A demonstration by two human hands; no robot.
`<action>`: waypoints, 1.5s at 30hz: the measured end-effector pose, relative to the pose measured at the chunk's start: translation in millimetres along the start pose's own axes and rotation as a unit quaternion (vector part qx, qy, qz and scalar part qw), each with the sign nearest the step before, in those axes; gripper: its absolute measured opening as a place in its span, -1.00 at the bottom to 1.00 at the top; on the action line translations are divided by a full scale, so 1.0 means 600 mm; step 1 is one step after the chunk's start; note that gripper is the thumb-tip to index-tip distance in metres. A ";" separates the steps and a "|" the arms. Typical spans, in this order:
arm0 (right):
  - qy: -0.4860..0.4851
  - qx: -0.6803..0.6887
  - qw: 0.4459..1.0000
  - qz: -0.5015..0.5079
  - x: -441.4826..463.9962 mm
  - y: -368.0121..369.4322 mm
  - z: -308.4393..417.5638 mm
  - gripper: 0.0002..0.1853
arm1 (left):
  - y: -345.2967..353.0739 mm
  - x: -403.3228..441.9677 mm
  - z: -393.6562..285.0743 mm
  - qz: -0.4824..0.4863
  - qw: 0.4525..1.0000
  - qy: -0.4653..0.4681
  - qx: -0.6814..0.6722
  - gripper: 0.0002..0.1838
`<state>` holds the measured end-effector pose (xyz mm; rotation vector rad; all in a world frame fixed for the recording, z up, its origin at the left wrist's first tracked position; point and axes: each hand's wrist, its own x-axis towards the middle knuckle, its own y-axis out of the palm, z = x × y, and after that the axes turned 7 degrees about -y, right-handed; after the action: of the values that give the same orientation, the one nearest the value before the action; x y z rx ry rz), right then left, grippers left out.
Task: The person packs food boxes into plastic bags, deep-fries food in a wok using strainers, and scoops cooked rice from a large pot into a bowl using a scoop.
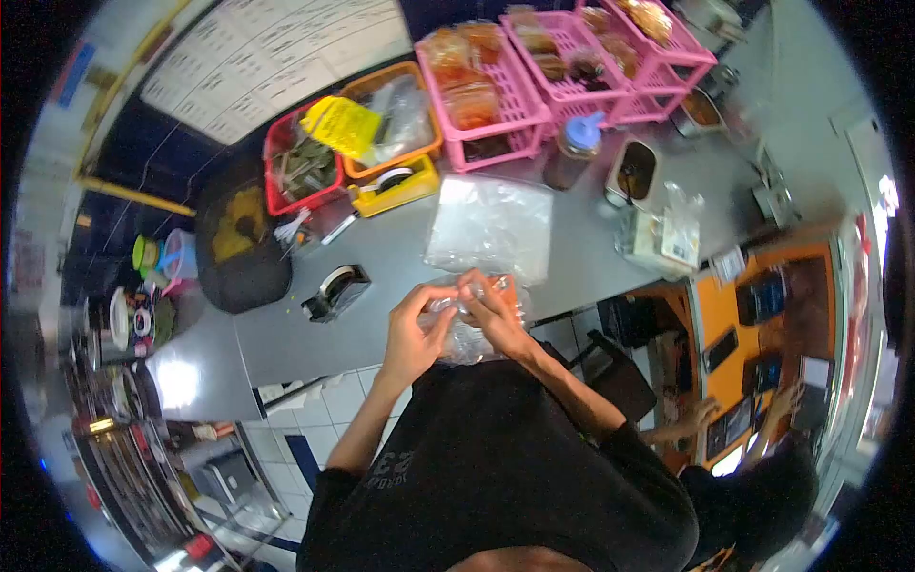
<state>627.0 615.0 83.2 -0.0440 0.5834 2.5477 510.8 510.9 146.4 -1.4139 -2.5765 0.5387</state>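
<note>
In front of my black shirt, both hands meet at the near edge of the steel counter. My left hand point(416, 329) is closed, its fingertips pinching crinkled clear plastic. Beside it my right hand point(490, 313) grips the same clear plastic bag point(469, 345). Something orange point(509, 291) shows at the bag's right side, partly hidden by my right fingers; what it is I cannot tell. Just beyond the hands, a stack of flat clear plastic sheets or bags point(491, 224) lies on the counter. To the left stands a black tape dispenser point(336, 291).
Pink baskets point(484, 153) with packets line the back, beside red and orange bins point(396, 81). A blue-lidded bottle point(574, 153), metal container point(633, 173) and white packet point(661, 238) stand right. A dark pan point(243, 286) sits left. Another person's hand point(703, 412) is at lower right.
</note>
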 end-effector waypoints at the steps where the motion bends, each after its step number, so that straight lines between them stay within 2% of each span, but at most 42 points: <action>1: -0.007 -0.058 0.998 -0.002 -0.003 0.008 0.025 -0.79 | 0.007 -0.004 0.000 0.019 1.000 0.002 -0.003 -0.82; 2: 0.034 -0.107 0.994 0.000 -0.002 0.014 0.056 -0.71 | 0.013 -0.007 -0.001 -0.022 0.996 0.063 0.065 -0.84; 3: 0.035 -0.107 0.994 -0.014 0.002 0.016 0.080 -0.71 | 0.019 -0.007 -0.002 -0.067 0.981 0.124 0.130 -0.85; 4: 0.057 -0.190 0.980 0.024 0.007 0.016 0.100 -0.66 | 0.022 -0.006 -0.006 -0.076 0.971 0.155 0.167 -0.86; 5: 0.079 -0.271 0.957 0.067 0.011 0.014 0.109 -0.62 | 0.021 -0.005 -0.010 -0.071 0.972 0.154 0.164 -0.86; 7: 0.065 -0.245 0.965 0.072 0.012 0.004 0.084 -0.55 | 0.011 0.000 -0.013 -0.028 0.970 0.106 0.218 -0.89; 9: -0.160 -0.366 0.916 0.038 -0.001 -0.012 0.046 -0.71 | 0.003 0.010 -0.003 -0.005 0.969 0.063 0.238 -0.92; 10: -0.276 -0.465 0.840 0.041 -0.013 -0.019 0.059 -0.80 | 0.003 0.018 0.005 0.026 0.967 0.069 0.243 -0.91; 11: -0.276 -0.463 0.841 0.040 -0.020 -0.020 0.064 -0.80 | 0.001 0.025 0.009 0.059 0.964 0.078 0.247 -0.90; 12: -0.238 -0.397 0.886 0.039 -0.031 -0.018 0.065 -0.87 | -0.004 0.027 0.007 0.105 0.961 0.065 0.249 -0.88; 13: -0.196 -0.326 0.924 0.037 -0.042 -0.019 0.067 -0.90 | -0.013 0.032 0.005 0.111 0.960 0.063 0.250 -0.88; 14: -0.173 -0.358 0.913 0.087 -0.046 -0.027 0.073 -0.88 | -0.024 0.039 0.004 0.218 0.956 0.056 0.187 -0.89; 15: -0.170 -0.352 0.917 0.081 -0.051 -0.029 0.059 -0.88 | -0.034 0.045 0.005 0.322 0.938 0.047 0.122 -0.90; 16: -0.238 -0.374 0.893 0.080 -0.054 -0.030 0.037 -0.87 | -0.039 0.048 0.007 0.336 0.940 0.008 0.064 -0.86; 17: -0.303 -0.394 0.864 0.077 -0.058 -0.026 0.018 -0.85 | -0.041 0.048 0.013 0.346 0.936 0.002 0.067 -0.86; 18: -0.331 -0.386 0.859 0.063 -0.057 -0.026 0.003 -0.80 | -0.041 0.048 0.023 0.379 0.923 -0.061 0.015 -0.85; 19: -0.325 -0.382 0.863 0.056 -0.056 -0.018 0.005 -0.80 | -0.039 0.052 0.020 0.408 0.904 -0.123 -0.037 -0.83; 20: -0.338 -0.377 0.862 0.014 -0.068 -0.002 0.008 -0.78 | -0.049 0.046 0.007 0.431 0.872 -0.224 -0.053 -0.83; 21: -0.354 -0.376 0.856 -0.028 -0.071 0.009 0.016 -0.76 | -0.054 0.053 0.001 0.439 0.866 -0.234 -0.050 -0.83; 22: -0.323 -0.389 0.863 -0.027 -0.076 0.010 0.027 -0.67 | -0.058 0.064 0.000 0.449 0.858 -0.245 -0.049 -0.83; 23: -0.303 -0.379 0.874 -0.039 -0.081 0.024 0.028 -0.67 | -0.066 0.070 0.008 0.464 0.843 -0.267 -0.050 -0.84; 25: -0.286 -0.530 0.795 -0.075 -0.082 0.033 0.039 -0.54 | -0.068 0.082 0.010 0.488 0.828 -0.266 -0.071 -0.88; 26: -0.258 -0.587 0.766 -0.046 -0.085 0.032 0.032 -0.43 | -0.067 0.085 0.020 0.506 0.822 -0.246 -0.087 -0.90; 27: -0.244 -0.583 0.774 -0.045 -0.086 0.035 0.027 -0.43 | -0.068 0.088 0.029 0.522 0.815 -0.228 -0.103 -0.89; 29: -0.266 -0.626 0.733 -0.019 -0.072 0.029 0.022 -0.42 | -0.067 0.119 0.030 0.533 0.803 -0.248 -0.095 -0.88; 30: -0.288 -0.623 0.727 -0.019 -0.065 0.025 0.028 -0.54 | -0.067 0.129 0.032 0.546 0.797 -0.242 -0.088 -0.89; 31: -0.274 -0.620 0.736 -0.016 -0.068 0.024 0.025 -0.54 | -0.066 0.134 0.036 0.558 0.791 -0.235 -0.082 -0.90; 32: -0.269 -0.601 0.752 0.003 -0.070 0.021 0.020 -0.61 | -0.063 0.135 0.043 0.548 0.805 -0.207 -0.092 -0.92; 33: -0.265 -0.582 0.768 0.021 -0.071 0.020 0.016 -0.67 | -0.062 0.145 0.044 0.552 0.798 -0.218 -0.100 -0.92; 35: -0.250 -0.566 0.786 -0.028 -0.070 0.014 0.010 -0.74 | -0.061 0.164 0.049 0.565 0.820 -0.074 0.053 -0.91; 36: -0.221 -0.574 0.788 -0.039 -0.082 -0.002 -0.006 -0.76 | -0.063 0.162 0.079 0.496 0.866 0.018 0.054 -0.89; 37: -0.193 -0.582 0.789 -0.051 -0.098 -0.013 -0.024 -0.78 | -0.072 0.175 0.096 0.494 0.862 -0.016 0.109 -0.87; 38: -0.201 -0.610 0.763 -0.075 -0.105 -0.014 -0.034 -0.80 | -0.076 0.174 0.114 0.495 0.860 0.018 0.124 -0.87; 40: -0.170 -0.600 0.777 -0.081 -0.122 -0.012 -0.037 -0.81 | -0.075 0.174 0.135 0.496 0.856 0.055 0.138 -0.86; 42: -0.125 -0.593 0.790 -0.092 -0.130 -0.003 -0.037 -0.83 | -0.075 0.168 0.132 0.470 0.856 0.139 0.166 -0.84; 45: -0.103 -0.583 0.798 -0.115 -0.123 0.008 -0.027 -0.83 | -0.081 0.154 0.135 0.408 0.882 0.157 0.175 -0.88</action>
<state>687.2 568.8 80.9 -0.2417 -1.0618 2.2189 398.4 545.3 86.4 -2.1705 -1.4516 0.7408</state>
